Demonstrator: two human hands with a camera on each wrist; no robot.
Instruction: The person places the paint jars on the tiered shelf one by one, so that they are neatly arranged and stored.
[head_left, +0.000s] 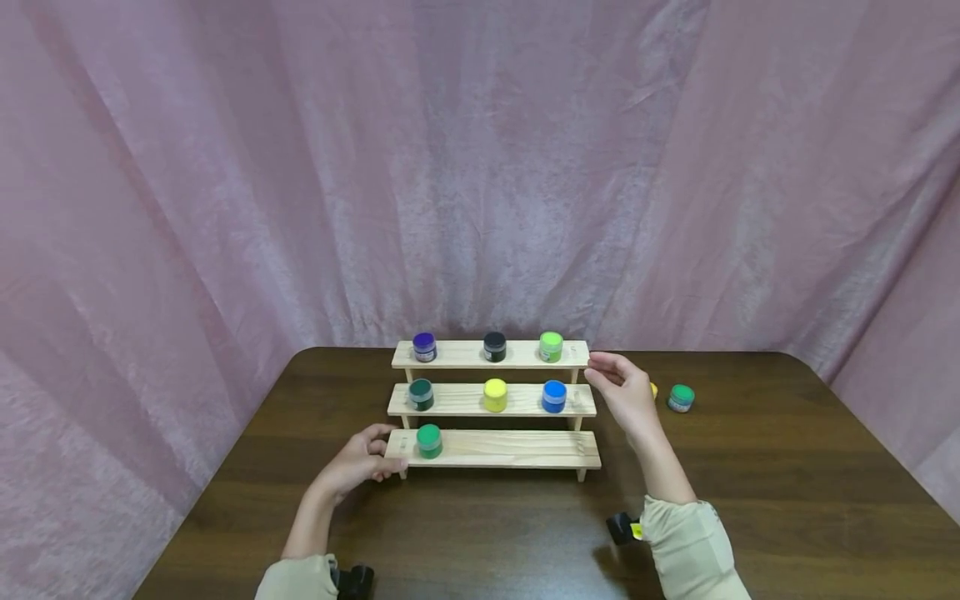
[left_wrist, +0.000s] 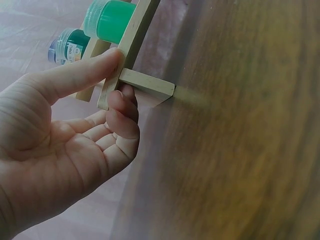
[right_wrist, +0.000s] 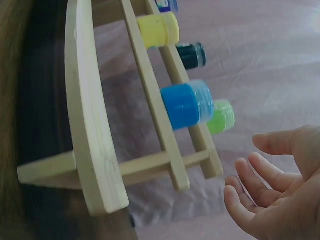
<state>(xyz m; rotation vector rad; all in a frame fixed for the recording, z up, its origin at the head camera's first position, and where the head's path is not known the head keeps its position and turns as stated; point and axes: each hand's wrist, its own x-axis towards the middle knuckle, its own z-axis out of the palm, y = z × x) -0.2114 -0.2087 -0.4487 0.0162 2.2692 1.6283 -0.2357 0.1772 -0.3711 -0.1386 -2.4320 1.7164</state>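
Observation:
A three-tier wooden rack holds small paint jars. My left hand pinches the left end of its lowest shelf, thumb on top and fingers curled underneath, as the left wrist view shows. Close to that thumb stands a green jar. The middle tier carries a dark green jar, a yellow jar and a blue jar. On the top tier are a purple jar, a black jar and a light green jar. My right hand, fingers loosely bent and holding nothing, is beside the top shelf's right end.
Right of the rack, another green-lidded jar stands on the brown wooden table. A yellow-orange item is mostly hidden behind my right hand. Pink curtain hangs along the table's back edge.

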